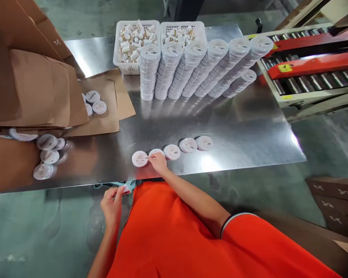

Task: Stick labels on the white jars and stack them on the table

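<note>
Several round white containers form a row along the front of the metal table, among them a leftmost one (139, 158) and a rightmost one (204, 143). My right hand (158, 162) pinches a small white label (146, 157) at the right edge of the leftmost container and partly covers the second one (156, 152). Below the table edge, my left hand (113, 201) is closed on a label strip (127, 188) with white and red parts. Dark printed labels show on some lids in the row.
Tall stacks of clear round containers (149, 73) stand behind the row. Two white baskets (127, 69) hold small white-capped items. Brown cardboard (104, 125) and more round containers (50, 156) lie at the left. A roller conveyor (316, 69) adjoins the right side.
</note>
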Demonstrator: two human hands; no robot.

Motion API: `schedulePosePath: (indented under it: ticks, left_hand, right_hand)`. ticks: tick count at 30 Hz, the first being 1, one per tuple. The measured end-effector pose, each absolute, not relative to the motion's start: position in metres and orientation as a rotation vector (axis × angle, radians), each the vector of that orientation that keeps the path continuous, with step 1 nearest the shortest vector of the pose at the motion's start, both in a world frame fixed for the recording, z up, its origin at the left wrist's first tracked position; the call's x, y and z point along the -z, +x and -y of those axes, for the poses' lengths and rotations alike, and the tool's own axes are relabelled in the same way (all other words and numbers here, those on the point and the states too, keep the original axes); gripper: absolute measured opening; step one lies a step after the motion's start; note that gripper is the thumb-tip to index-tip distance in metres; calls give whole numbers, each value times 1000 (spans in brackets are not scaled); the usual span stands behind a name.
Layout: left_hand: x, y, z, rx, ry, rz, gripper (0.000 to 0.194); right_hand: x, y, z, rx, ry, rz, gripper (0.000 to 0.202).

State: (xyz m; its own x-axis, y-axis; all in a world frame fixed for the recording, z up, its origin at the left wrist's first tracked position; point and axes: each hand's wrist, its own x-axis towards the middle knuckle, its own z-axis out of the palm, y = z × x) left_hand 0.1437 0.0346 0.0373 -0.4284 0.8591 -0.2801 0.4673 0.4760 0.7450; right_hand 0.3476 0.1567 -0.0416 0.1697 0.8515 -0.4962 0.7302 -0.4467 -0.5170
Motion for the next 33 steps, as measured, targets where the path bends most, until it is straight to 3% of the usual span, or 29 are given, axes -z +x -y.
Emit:
schedulePosePath:
  ticks: [19,26,33]
  left_hand:
    - [-29,118,-35,-715,938,-1981,37]
    - [-27,114,-34,-713,899,-1968,38]
    - [-25,113,-32,-716,882,-1948,37]
  right_hand:
    - [64,313,-149,-1139,-2570,1455,22]
    - [64,309,-147,-982,-2588,1642,24]
    - [65,314,-157,-858,-2483,2004,42]
